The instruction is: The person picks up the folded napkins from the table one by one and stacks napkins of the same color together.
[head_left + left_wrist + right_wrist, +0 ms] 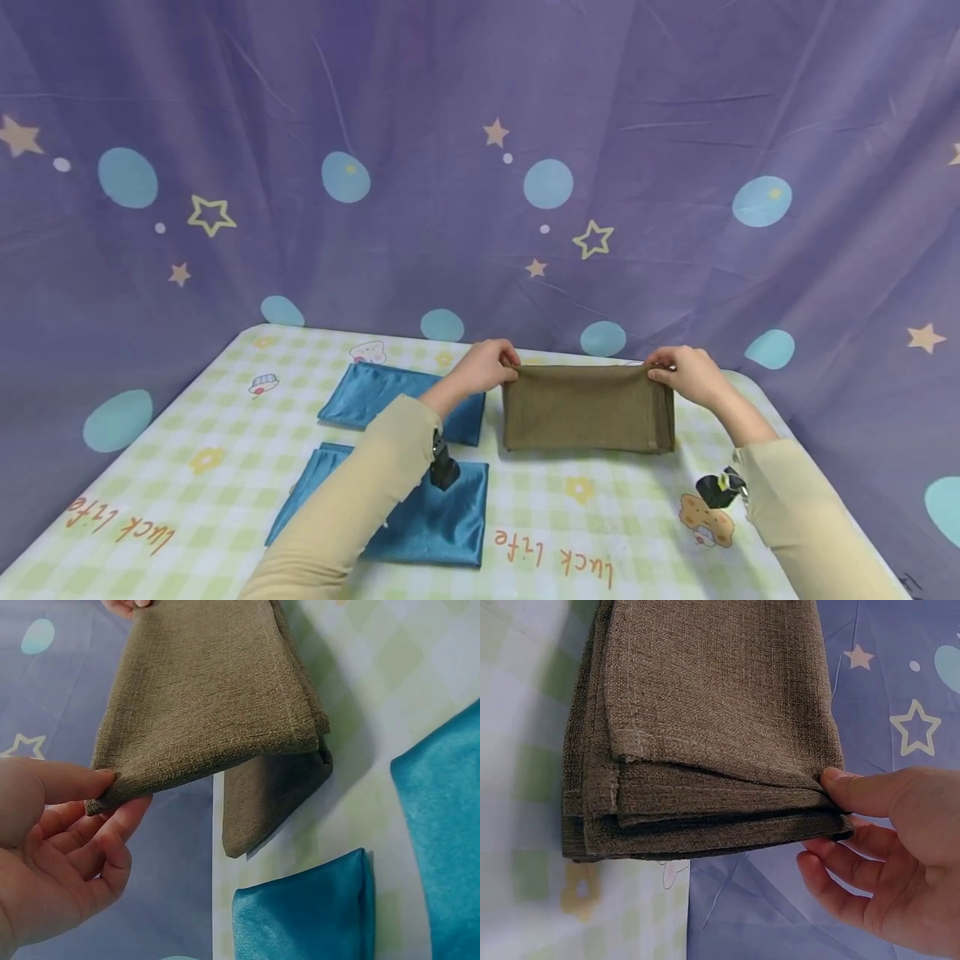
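Note:
A folded brown cloth (585,410) is held up by its top edge toward the back of the table, its front face hanging down. My left hand (491,367) pinches its top left corner between thumb and fingers. At the top right corner, my right hand (690,375) pinches the layers together. Several stacked layers of the brown cloth (712,697) show at its side in the right wrist view. From the left wrist view, the brown cloth (210,690) has a lower flap hanging behind the raised part.
Two folded blue satiny cloths lie left of the brown one: a farther blue cloth (397,387) and a nearer blue cloth (442,525), partly covered by my left forearm. A green-checked tablecloth (555,533) covers the table. Behind it hangs a purple curtain (450,108).

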Motion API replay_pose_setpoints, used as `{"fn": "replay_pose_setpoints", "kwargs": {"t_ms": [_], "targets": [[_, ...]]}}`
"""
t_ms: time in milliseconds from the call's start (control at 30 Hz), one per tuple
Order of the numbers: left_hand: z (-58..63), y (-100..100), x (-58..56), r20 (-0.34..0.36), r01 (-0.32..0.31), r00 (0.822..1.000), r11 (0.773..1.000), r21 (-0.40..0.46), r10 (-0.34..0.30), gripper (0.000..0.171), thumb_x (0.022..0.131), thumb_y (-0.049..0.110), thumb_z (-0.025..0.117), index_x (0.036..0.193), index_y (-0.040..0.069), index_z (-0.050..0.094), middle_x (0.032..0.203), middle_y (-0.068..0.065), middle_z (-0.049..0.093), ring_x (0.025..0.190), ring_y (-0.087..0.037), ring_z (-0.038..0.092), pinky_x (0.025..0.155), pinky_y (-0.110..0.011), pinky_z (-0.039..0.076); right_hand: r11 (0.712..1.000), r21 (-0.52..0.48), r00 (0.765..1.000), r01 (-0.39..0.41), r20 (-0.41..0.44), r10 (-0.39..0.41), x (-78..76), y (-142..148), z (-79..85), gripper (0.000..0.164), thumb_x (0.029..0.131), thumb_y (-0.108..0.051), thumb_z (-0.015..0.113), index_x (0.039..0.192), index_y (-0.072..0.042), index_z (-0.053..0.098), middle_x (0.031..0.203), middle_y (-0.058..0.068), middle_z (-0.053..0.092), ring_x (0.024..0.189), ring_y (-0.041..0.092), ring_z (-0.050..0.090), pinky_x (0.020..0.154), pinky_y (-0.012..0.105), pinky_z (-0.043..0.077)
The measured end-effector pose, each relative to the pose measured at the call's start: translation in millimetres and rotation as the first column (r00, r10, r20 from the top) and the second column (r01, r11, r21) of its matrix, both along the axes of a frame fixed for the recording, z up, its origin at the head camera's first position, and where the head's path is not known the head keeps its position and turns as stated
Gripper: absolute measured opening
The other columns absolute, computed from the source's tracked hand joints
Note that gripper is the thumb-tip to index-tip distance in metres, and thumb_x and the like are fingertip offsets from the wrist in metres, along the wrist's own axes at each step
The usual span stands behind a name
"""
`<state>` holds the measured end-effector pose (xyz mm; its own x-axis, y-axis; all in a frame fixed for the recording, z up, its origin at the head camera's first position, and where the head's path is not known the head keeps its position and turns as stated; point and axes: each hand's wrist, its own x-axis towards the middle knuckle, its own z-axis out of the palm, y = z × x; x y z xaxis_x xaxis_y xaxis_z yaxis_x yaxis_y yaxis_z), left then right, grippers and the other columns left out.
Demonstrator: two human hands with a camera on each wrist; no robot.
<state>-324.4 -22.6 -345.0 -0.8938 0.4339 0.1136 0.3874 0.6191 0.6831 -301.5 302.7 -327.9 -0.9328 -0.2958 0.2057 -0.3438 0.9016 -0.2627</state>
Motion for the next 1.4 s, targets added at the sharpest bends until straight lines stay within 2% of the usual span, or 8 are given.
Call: {"fn": "replay_pose_setpoints", "kwargs": {"t_ms": [200,333,500,600,733,900,1067,1400], "targets": [[-2.9,1.0,-6.5,0.018,-0.037,0.999,0.999,0.001,0.037,0.011,0.082,0.007,0.063,0.093,0.006,0.062,0.082,-0.006,0.063,0.067,-0.014,0.059,0.060,-0.024,0.047,1.000,0.003,1.000,0.006,0.018,-0.006,-6.3,-2.5,1.8,0.016,0.084,-0.015,0.063,0.096,-0.004,0.067,0.084,0.011,0.066,0.080,0.029,0.059,0.071,0.044,0.045],[-6.8,1.9,-11.5,0.025,-0.062,0.998,0.998,0.033,0.061,0.011,0.082,0.007,0.063,0.093,0.006,0.063,0.083,-0.007,0.064,0.067,-0.013,0.060,0.060,-0.024,0.047,1.000,-0.010,1.000,0.004,0.012,-0.004,-9.1,-3.9,0.5,0.015,0.083,-0.013,0.064,0.094,-0.003,0.067,0.082,0.011,0.066,0.079,0.028,0.060,0.071,0.044,0.045],[-17.9,3.3,-13.7,0.003,-0.113,0.994,0.992,0.062,0.113,0.012,0.085,0.010,0.061,0.097,0.008,0.063,0.090,-0.006,0.064,0.073,-0.016,0.061,0.063,-0.027,0.048,0.999,-0.038,1.000,0.023,0.012,-0.023,-12.4,-3.9,-7.4,0.015,0.083,-0.012,0.063,0.094,-0.003,0.067,0.083,0.011,0.066,0.081,0.030,0.059,0.072,0.045,0.044],[-28.5,6.2,-14.7,-0.040,-0.159,0.986,0.985,0.068,0.162,0.012,0.087,0.013,0.060,0.098,0.011,0.063,0.096,-0.005,0.063,0.082,-0.018,0.059,0.066,-0.029,0.047,0.998,-0.055,0.999,0.032,0.011,-0.031,-14.3,-3.4,-14.5,0.014,0.084,-0.012,0.063,0.094,-0.004,0.067,0.084,0.011,0.066,0.082,0.031,0.059,0.072,0.045,0.044],[-39.8,10.9,-17.3,-0.078,-0.217,0.971,0.971,0.104,0.226,0.011,0.086,0.013,0.060,0.097,0.011,0.064,0.097,-0.005,0.064,0.084,-0.019,0.059,0.070,-0.030,0.047,0.996,-0.078,0.999,0.040,-0.008,-0.041,-15.7,-3.9,-23.9,0.015,0.084,-0.012,0.063,0.096,-0.003,0.066,0.087,0.013,0.067,0.084,0.032,0.060,0.073,0.045,0.046],[-45.2,14.5,-18.9,-0.082,-0.282,0.952,0.947,0.152,0.296,0.011,0.083,0.009,0.063,0.094,0.009,0.065,0.096,-0.008,0.065,0.088,-0.023,0.060,0.078,-0.035,0.047,0.992,-0.111,0.997,0.060,-0.047,-0.065,-17.4,-6.0,-33.2,0.016,0.084,-0.011,0.063,0.096,-0.002,0.066,0.091,0.015,0.067,0.087,0.035,0.060,0.077,0.048,0.046],[-49.8,15.4,-20.7,-0.064,-0.312,0.943,0.934,0.173,0.326,0.012,0.083,0.008,0.063,0.094,0.008,0.066,0.098,-0.010,0.065,0.094,-0.026,0.060,0.082,-0.037,0.047,0.988,-0.137,0.993,0.075,-0.075,-0.086,-20.8,-7.6,-39.7,0.015,0.082,-0.011,0.065,0.095,-0.003,0.067,0.092,0.015,0.067,0.089,0.035,0.061,0.078,0.048,0.046],[-53.6,19.0,-24.2,-0.029,-0.352,0.931,0.916,0.192,0.364,0.012,0.081,0.007,0.064,0.093,0.007,0.066,0.097,-0.010,0.065,0.094,-0.026,0.060,0.082,-0.037,0.046,0.980,-0.160,0.987,0.117,-0.092,-0.132,-31.2,-6.5,-48.1,0.014,0.082,-0.013,0.066,0.093,-0.004,0.067,0.089,0.014,0.067,0.086,0.033,0.060,0.076,0.047,0.045]]}}
